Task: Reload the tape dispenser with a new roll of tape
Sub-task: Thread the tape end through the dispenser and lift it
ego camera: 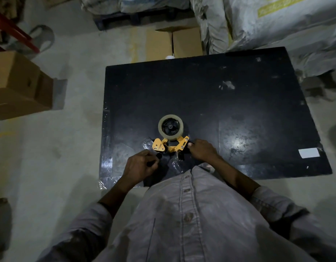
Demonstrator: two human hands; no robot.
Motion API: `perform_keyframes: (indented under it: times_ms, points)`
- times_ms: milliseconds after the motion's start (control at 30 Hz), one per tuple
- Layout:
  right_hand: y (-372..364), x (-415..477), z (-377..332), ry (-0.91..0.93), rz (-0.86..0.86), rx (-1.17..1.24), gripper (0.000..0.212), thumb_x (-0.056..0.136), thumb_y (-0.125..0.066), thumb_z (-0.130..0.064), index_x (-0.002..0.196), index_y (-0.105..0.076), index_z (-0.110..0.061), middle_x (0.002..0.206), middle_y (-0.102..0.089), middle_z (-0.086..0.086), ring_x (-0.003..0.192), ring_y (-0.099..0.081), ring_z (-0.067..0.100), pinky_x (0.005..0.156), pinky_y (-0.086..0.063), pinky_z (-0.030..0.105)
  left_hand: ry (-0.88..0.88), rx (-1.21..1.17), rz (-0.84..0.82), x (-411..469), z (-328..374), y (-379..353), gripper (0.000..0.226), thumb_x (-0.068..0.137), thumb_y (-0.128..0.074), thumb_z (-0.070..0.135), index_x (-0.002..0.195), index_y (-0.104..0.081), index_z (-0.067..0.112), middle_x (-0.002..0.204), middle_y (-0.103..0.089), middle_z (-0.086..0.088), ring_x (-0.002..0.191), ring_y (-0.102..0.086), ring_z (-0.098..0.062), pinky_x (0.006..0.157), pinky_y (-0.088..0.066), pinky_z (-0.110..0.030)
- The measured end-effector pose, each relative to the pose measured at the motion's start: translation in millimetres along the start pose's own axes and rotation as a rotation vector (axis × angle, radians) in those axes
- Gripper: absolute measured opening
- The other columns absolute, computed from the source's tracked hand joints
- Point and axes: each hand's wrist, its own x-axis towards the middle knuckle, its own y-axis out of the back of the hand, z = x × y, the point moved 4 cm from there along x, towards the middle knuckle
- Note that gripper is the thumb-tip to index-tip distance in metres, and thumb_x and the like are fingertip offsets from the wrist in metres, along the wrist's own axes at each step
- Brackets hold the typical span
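A yellow tape dispenser [171, 145] lies on the black table [239, 110] near its front edge. A clear roll of tape [160, 127] sits on the dispenser's black hub at the far end. My left hand [140, 167] is closed around the dispenser's black handle at the near left. My right hand [201, 150] pinches the dispenser's right front end, where the fingertips hide the part they hold. Shiny clear tape scraps [176, 164] lie on the table between my hands.
A white label [308, 153] sits near the table's right front corner. Cardboard boxes stand on the floor at the left [17, 86] and behind the table [174, 42]. Large sacks [267, 21] crowd the back right. My shirt covers the table's near edge.
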Motion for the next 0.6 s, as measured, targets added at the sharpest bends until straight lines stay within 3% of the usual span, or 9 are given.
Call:
perform_keyframes:
  times_ms: [67, 167, 267, 367, 467, 600]
  points:
    - [3.5, -2.9, 3.1, 0.053, 0.04, 0.022, 0.045, 0.119, -0.042, -0.041, 0.133, -0.068, -0.007, 0.136, -0.071, 0.025, 0.123, -0.067, 0.042, 0.084, -0.041, 0.037, -0.059, -0.019, -0.001, 2.4, 0.4, 1.7, 0.017, 0.092, -0.072, 0.043, 0.096, -0.087, 0.035, 0.122, -0.08, 0.014, 0.089, -0.076, -0.009, 0.061, -0.046, -0.02]
    - [2.4, -9.3, 15.5, 0.188, 0.146, 0.037, 0.047, 0.117, -0.047, -0.05, 0.146, -0.056, -0.015, 0.135, -0.073, 0.02, 0.118, -0.071, 0.041, 0.082, -0.041, 0.035, -0.102, -0.031, -0.013, 2.8, 4.0, 4.0, 0.015, 0.093, -0.073, 0.038, 0.097, -0.087, 0.032, 0.127, -0.081, 0.013, 0.086, -0.077, -0.009, 0.059, -0.054, -0.024]
    - [-4.8, -14.9, 26.7, 0.316, 0.172, -0.104, 0.077, 0.102, -0.049, -0.079, 0.152, -0.044, -0.02, 0.134, -0.074, 0.017, 0.113, -0.074, 0.04, 0.088, -0.054, 0.043, -0.066, -0.047, -0.036, 2.2, 2.3, 2.6, 0.007, 0.093, -0.077, 0.034, 0.096, -0.084, 0.032, 0.108, -0.084, 0.014, 0.073, -0.075, -0.012, 0.057, -0.055, -0.029]
    - [-4.8, -16.5, 19.8, 0.392, 0.222, -0.234, 0.107, 0.085, -0.038, -0.103, 0.157, -0.038, -0.024, 0.145, -0.07, 0.009, 0.127, -0.07, 0.031, 0.104, -0.05, 0.05, -0.043, -0.071, -0.045, -0.4, -0.6, 1.2, 0.007, 0.091, -0.077, 0.034, 0.095, -0.081, 0.03, 0.087, -0.081, 0.009, 0.066, -0.073, -0.016, 0.056, -0.053, -0.03]
    - [-0.1, -18.3, 4.3, 0.392, 0.239, -0.24, 0.116, 0.078, -0.052, -0.102, 0.163, -0.033, -0.025, 0.154, -0.061, 0.01, 0.135, -0.064, 0.033, 0.11, -0.05, 0.055, -0.073, -0.083, -0.036, -3.2, 0.9, 2.1, 0.013, 0.091, -0.072, 0.036, 0.095, -0.083, 0.029, 0.081, -0.081, 0.007, 0.06, -0.07, -0.016, 0.054, -0.052, -0.029]
    - [-7.8, -19.1, -6.1, 0.42, 0.204, -0.187, 0.109, 0.082, -0.067, -0.092, 0.162, -0.028, -0.029, 0.156, -0.05, 0.005, 0.128, -0.066, 0.033, 0.094, -0.06, 0.054, -0.101, -0.099, -0.06, -6.6, -3.9, -1.3, 0.013, 0.092, -0.072, 0.034, 0.093, -0.083, 0.029, 0.084, -0.083, 0.006, 0.057, -0.07, -0.015, 0.054, -0.056, -0.033]
